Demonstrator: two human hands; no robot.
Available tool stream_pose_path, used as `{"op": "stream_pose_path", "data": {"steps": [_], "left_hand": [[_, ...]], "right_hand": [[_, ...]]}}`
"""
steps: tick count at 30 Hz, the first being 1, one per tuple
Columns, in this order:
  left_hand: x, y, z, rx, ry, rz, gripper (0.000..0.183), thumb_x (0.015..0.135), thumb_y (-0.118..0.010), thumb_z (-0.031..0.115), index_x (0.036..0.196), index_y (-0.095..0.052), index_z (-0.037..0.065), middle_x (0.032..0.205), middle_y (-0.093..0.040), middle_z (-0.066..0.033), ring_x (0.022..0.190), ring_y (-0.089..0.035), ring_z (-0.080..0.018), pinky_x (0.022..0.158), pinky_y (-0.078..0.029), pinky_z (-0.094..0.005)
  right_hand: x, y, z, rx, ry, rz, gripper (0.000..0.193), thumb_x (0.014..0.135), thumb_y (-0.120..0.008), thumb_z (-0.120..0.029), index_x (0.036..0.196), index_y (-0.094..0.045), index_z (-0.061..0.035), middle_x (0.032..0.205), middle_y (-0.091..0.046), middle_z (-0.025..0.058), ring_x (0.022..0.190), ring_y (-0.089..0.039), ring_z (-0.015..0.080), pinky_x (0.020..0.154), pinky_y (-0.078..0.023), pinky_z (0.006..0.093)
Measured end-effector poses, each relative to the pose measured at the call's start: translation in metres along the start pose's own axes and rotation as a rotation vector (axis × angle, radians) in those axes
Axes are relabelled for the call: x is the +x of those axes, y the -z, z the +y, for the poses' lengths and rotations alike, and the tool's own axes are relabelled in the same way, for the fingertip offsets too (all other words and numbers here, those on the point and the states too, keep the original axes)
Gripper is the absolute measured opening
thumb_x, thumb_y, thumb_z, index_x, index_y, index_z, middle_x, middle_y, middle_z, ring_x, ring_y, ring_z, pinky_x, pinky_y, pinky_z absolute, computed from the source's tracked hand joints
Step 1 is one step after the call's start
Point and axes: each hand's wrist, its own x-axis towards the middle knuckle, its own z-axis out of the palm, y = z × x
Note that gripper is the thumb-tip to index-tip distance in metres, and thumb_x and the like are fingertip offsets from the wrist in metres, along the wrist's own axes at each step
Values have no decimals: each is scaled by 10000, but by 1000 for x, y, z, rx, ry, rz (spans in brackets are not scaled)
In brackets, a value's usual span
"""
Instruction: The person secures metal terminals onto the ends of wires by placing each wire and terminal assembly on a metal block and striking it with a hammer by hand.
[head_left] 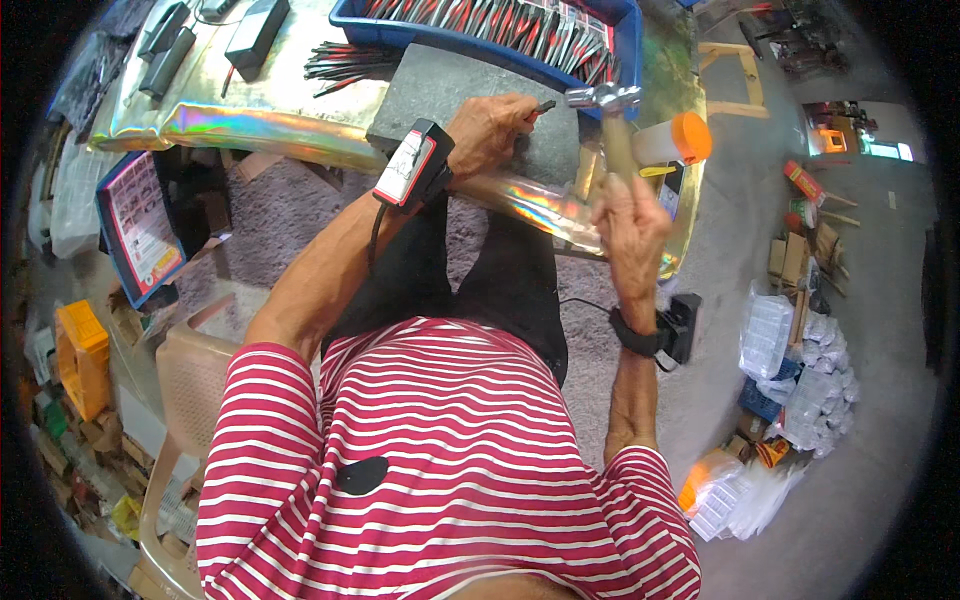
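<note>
My left hand (490, 135) rests over a flat grey block (430, 90) on the bench. Its fingers are closed on a small piece with a black tip (545, 107), mostly hidden by the fingers. My right hand (632, 225) grips the handle of a hammer (618, 145). The hammer's metal head is raised just right of the black tip and apart from it. Behind the block stands a blue tray (480, 48) full of slim black, red and silver pieces. Left of the block lies a bundle of slim dark pieces (345, 65).
An orange-capped translucent container (690, 138) lies beside the hammer handle. Dark boxes (257, 38) sit on the shiny bench cover at the left. A plastic chair (195, 380) stands at my left. Bagged clear plastic goods (815, 385) are piled on the right floor.
</note>
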Motion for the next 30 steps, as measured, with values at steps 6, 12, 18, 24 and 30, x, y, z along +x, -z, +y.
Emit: {"op": "stream_pose_path", "data": {"steps": [6, 12, 18, 24, 30], "left_hand": [[3, -1, 1, -51, -1, 13, 112, 689, -478, -21, 785, -441, 22, 742, -525, -134, 706, -542, -328, 583, -447, -355], [1, -1, 5, -57, 47, -22, 109, 695, -486, -7, 795, -456, 22, 760, -539, -132, 704, -552, -313, 590, -449, -354], [0, -2, 0, -59, 39, 5, 119, 692, -498, 0, 807, -468, 15, 763, -547, -133, 698, -554, -305, 590, -447, -349], [3, -2, 6, -76, 26, 18, 121, 696, -494, -1, 813, -469, 13, 738, -534, -143, 672, -549, -309, 568, -435, -356], [1, 0, 3, -52, 37, 25, 98, 707, -492, 11, 797, -452, 10, 714, -525, -147, 668, -546, -316, 554, -432, -361]], "right_hand": [[-17, 28, -76, -140, 329, 273, 159, 839, -465, -134, 889, -531, 2, 642, -516, 25, 577, -483, 97, 513, -394, 226], [1, 11, -23, -812, 424, 33, 135, 807, -495, -118, 893, -503, -14, 583, -497, 114, 503, -521, 236, 445, -387, 326], [-2, 19, -64, -386, 363, 140, 158, 846, -477, -183, 865, -510, -29, 568, -474, 50, 503, -473, 118, 429, -344, 235], [-4, 11, -29, -435, 438, 217, 141, 844, -478, -150, 851, -486, -10, 562, -466, 56, 447, -453, 146, 413, -336, 254], [0, 4, -12, -613, 467, 244, 130, 832, -489, -135, 823, -488, -6, 523, -450, 119, 451, -470, 237, 426, -349, 335]]}}
